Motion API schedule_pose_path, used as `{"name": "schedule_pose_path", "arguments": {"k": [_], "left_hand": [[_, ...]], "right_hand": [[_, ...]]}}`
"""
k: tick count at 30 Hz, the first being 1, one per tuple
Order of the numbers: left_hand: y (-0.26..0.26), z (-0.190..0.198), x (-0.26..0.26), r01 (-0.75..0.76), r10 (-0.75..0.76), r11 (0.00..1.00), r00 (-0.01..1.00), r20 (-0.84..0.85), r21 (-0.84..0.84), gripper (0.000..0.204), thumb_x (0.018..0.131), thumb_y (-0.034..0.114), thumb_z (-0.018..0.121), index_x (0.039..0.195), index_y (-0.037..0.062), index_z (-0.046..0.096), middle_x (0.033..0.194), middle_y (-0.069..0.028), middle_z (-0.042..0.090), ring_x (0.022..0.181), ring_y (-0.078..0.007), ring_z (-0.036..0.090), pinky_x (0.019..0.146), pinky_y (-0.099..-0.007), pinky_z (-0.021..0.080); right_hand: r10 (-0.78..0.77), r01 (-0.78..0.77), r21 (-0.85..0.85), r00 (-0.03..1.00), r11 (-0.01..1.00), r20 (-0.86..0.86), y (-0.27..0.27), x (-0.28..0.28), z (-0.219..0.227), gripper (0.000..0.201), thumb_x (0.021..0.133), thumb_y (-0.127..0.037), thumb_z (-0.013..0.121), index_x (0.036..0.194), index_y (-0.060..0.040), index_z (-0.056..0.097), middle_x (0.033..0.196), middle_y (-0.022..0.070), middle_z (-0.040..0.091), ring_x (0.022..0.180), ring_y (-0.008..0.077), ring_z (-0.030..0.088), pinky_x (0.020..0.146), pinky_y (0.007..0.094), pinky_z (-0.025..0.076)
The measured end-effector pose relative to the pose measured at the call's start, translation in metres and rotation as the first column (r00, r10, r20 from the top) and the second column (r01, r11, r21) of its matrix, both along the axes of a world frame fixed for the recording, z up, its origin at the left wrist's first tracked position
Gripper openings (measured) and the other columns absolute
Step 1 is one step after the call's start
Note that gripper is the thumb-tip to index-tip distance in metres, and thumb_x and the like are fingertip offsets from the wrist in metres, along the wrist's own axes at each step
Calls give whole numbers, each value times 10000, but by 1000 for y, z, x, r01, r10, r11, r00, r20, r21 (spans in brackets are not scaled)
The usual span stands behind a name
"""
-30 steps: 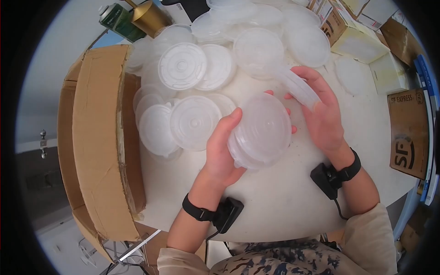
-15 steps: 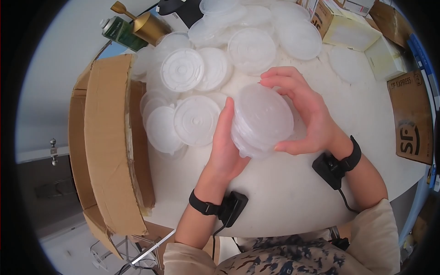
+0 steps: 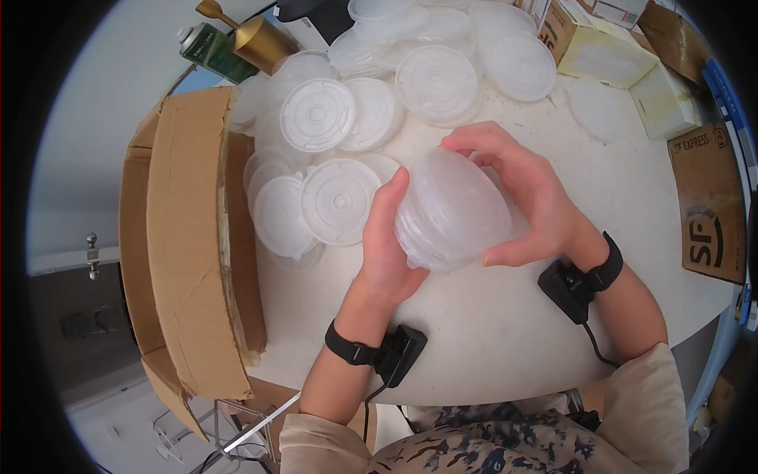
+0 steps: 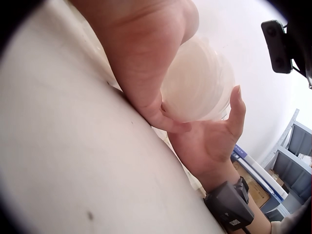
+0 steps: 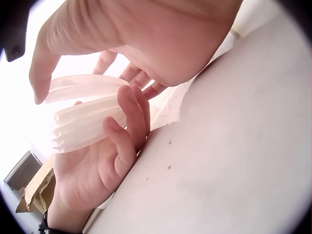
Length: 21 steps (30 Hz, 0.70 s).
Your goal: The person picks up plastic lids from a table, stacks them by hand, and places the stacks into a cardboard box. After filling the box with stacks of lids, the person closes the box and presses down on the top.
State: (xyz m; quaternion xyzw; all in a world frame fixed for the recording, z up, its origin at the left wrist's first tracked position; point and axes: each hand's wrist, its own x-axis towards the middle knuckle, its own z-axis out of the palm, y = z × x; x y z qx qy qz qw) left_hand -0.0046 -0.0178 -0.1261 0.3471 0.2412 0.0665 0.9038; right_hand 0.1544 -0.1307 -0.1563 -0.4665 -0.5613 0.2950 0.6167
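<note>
My left hand (image 3: 385,245) grips a stack of translucent round plastic lids (image 5: 87,124), its thumb along the near side and its fingers curled round the far edge. Just above that stack, my right hand (image 3: 533,197) holds more lids (image 5: 80,85) between thumb and fingers. The right wrist view shows a narrow wedge between the upper lids and the lower ones. From above, both groups overlap as one tilted stack. Many loose lids (image 3: 339,201) lie on the table left of the hands, and others (image 3: 437,83) lie beyond them.
An opened cardboard box (image 3: 189,245) stands along the left side of the white table (image 3: 489,340). At the back left are a green can (image 3: 213,51) and a gold-coloured vessel (image 3: 264,43). Cartons (image 3: 707,205) line the right edge.
My right hand has moved left with its lids, from out to the right to over the left hand's stack. Over the last half second the upper lids have tilted slightly.
</note>
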Motion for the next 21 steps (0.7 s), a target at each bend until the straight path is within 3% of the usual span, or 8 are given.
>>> {"name": "schedule_pose_path", "arguments": {"k": [3,11,17,21], "left_hand": [[2,-3,-2,7,-6,999,1000,17,-40,693,953,590,344,1397,66,440,1332,-112,544,1182,-268,567,968,-416,477],[0,-3,-4,18,-18,999,1000,-8,43,700,939,594,377,1388,62,446,1325,-122,546,1177,-266,568,948,-417,490],[1,-2,-3,15,-15,1000,1000,-12,20,715,920,592,395,1402,65,438,1335,-120,541,1188,-276,560,961,-419,480],[1,-3,-4,19,-19,1000,1000,-12,-15,725,918,599,389,1409,68,434,1342,-117,538,1196,-275,555,970,-421,472]], "right_hand": [[8,-9,-7,999,1000,-35,0,-1,0,900,584,-245,879,1375,-82,483,1296,60,496,1190,204,489,963,347,413],[14,-14,-20,1000,1000,-13,0,-1,1,940,561,-233,909,1382,-80,477,1297,52,491,1205,201,485,977,353,415],[59,-63,-21,991,998,-123,1,-1,0,948,567,-230,902,1393,-67,466,1295,52,498,1198,194,480,978,349,413],[78,-88,-24,956,996,-284,2,-1,0,973,572,-222,894,1411,-45,433,1280,48,506,1189,186,480,994,351,411]]}}
